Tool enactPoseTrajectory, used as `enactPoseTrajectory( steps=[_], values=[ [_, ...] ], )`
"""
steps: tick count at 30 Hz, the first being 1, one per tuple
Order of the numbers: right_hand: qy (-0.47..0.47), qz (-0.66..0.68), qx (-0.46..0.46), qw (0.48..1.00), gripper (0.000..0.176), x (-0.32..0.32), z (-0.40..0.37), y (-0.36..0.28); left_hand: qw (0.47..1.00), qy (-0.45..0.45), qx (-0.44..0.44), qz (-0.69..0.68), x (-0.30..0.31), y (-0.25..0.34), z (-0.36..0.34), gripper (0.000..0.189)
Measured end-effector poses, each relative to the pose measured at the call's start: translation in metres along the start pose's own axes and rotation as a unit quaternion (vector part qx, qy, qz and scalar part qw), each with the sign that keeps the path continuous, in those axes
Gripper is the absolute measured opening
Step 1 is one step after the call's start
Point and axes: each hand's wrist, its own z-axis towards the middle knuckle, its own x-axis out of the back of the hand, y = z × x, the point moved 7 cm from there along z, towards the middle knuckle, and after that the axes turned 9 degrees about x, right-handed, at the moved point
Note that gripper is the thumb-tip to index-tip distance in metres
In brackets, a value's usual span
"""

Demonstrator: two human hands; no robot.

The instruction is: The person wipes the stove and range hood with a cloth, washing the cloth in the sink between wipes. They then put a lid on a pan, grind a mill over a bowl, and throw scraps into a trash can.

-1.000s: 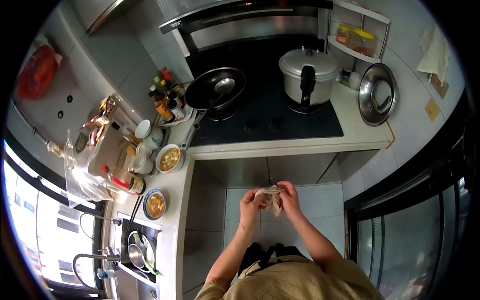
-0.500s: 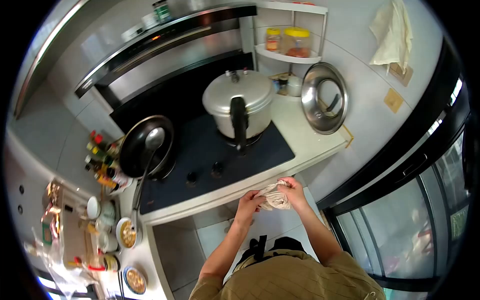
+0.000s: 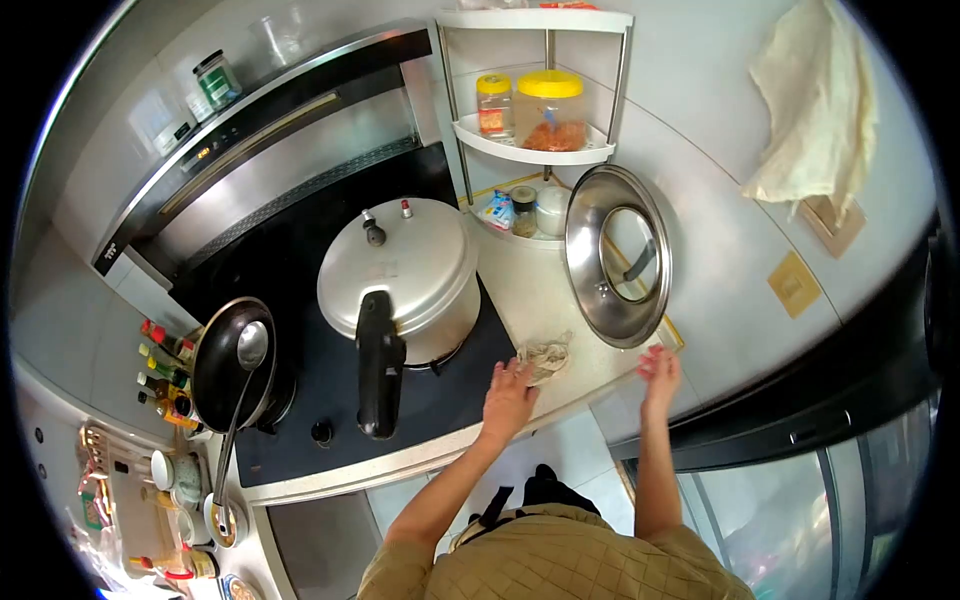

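A crumpled beige cloth [image 3: 545, 360] lies on the counter, right of the black stove. My left hand [image 3: 509, 400] reaches over the counter edge, fingers spread, its fingertips beside the cloth. My right hand [image 3: 659, 378] is raised near the counter's right corner, below the large steel lid [image 3: 618, 256], with its fingers loosely curled and apart; nothing shows in it. The lid leans against the wall. On the stove stands a closed pressure cooker [image 3: 400, 275], its black handle pointing toward me.
A dark wok [image 3: 235, 365] with a ladle [image 3: 252, 346] sits on the stove's left side. Sauce bottles [image 3: 165, 370] stand left of it. A corner shelf [image 3: 535, 150] holds jars. Another cloth [image 3: 815, 110] hangs on the right wall. A black-framed fridge [image 3: 790, 440] is at right.
The cloth has gone from between both hands onto the counter. My hands have moved apart, the left toward the stove side, the right toward the lid. The view has shifted closer to the counter.
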Motion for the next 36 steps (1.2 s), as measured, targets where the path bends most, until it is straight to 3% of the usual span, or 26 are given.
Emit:
enactPoseTrajectory(
  steps=[3,4,6,7,8,10,12,13,14,16,19,22,23,24,26,27,30,31,34,36],
  values=[
    [-0.003,0.013,0.003,1.0,0.034,-0.014,0.072,-0.007,0.981,-0.07,-0.053,0.172,-0.033,0.032,0.016,0.057],
    [-0.016,0.018,-0.005,1.0,0.034,-0.026,0.094,-0.012,0.979,-0.1,-0.042,0.172,-0.052,0.03,0.024,0.059],
    [-0.125,-0.017,0.041,0.991,0.034,-0.036,0.163,0.031,0.973,-0.156,-0.012,0.169,-0.085,0.022,0.035,0.061],
    [-0.167,-0.001,-0.034,0.985,0.031,-0.056,0.164,0.015,0.963,-0.17,-0.02,0.207,-0.083,0.032,0.037,0.062],
    [-0.147,0.028,-0.026,0.988,0.022,-0.058,0.185,0.036,0.962,-0.194,-0.033,0.191,-0.087,0.038,0.039,0.063],
    [-0.16,0.062,0.029,0.985,0.022,-0.098,0.132,-0.041,0.958,-0.236,-0.047,0.159,-0.095,0.043,0.04,0.064],
    [-0.236,0.058,-0.012,0.97,0.02,-0.116,0.138,-0.024,0.977,-0.208,-0.011,0.048,-0.084,0.045,0.047,0.063],
    [-0.271,0.054,-0.035,0.96,0.019,-0.124,0.139,-0.015,0.964,-0.214,0.062,-0.144,-0.065,0.052,0.051,0.065],
    [-0.301,0.049,-0.056,0.951,0.019,-0.134,0.138,-0.007,0.912,-0.206,0.12,-0.334,-0.041,0.066,0.054,0.066],
    [-0.336,0.038,-0.089,0.937,0.018,-0.148,0.13,0.008,0.883,-0.13,0.113,-0.437,0.007,0.096,0.058,0.071],
    [-0.335,0.012,-0.116,0.935,0.016,-0.157,0.122,0.028,0.882,-0.078,0.007,-0.466,0.051,0.136,0.059,0.078],
    [-0.317,-0.034,-0.124,0.939,0.014,-0.162,0.142,0.036,0.884,-0.068,-0.007,-0.462,0.074,0.154,0.047,0.073],
    [-0.323,-0.065,-0.133,0.935,0.014,-0.173,0.141,0.016,0.895,-0.121,0.066,-0.425,0.086,0.154,0.039,0.061],
    [-0.23,-0.013,0.066,0.971,0.011,-0.174,0.124,-0.012,0.871,-0.101,0.083,-0.473,0.107,0.152,0.032,0.057],
    [-0.252,-0.156,0.225,0.928,0.018,-0.184,0.13,-0.05,0.816,-0.069,0.114,-0.562,0.134,0.143,0.018,0.049],
    [-0.255,-0.223,0.303,0.891,0.023,-0.189,0.131,-0.07,0.81,0.051,0.06,-0.581,0.132,0.131,0.017,0.045],
    [-0.284,-0.176,0.362,0.87,0.02,-0.238,0.055,-0.179,0.771,0.1,0.002,-0.628,0.201,0.116,-0.008,0.044],
    [-0.292,-0.158,0.381,0.863,0.02,-0.256,0.034,-0.205,0.785,0.108,-0.024,-0.61,0.22,0.106,-0.016,0.044],
    [-0.335,-0.163,0.463,0.804,0.022,-0.32,-0.033,-0.274,0.779,0.136,-0.002,-0.612,0.298,0.07,-0.054,0.044],
    [-0.403,-0.144,0.469,0.772,0.02,-0.371,-0.079,-0.298,0.788,0.186,0.045,-0.585,0.335,0.032,-0.081,0.044]
  ],
)
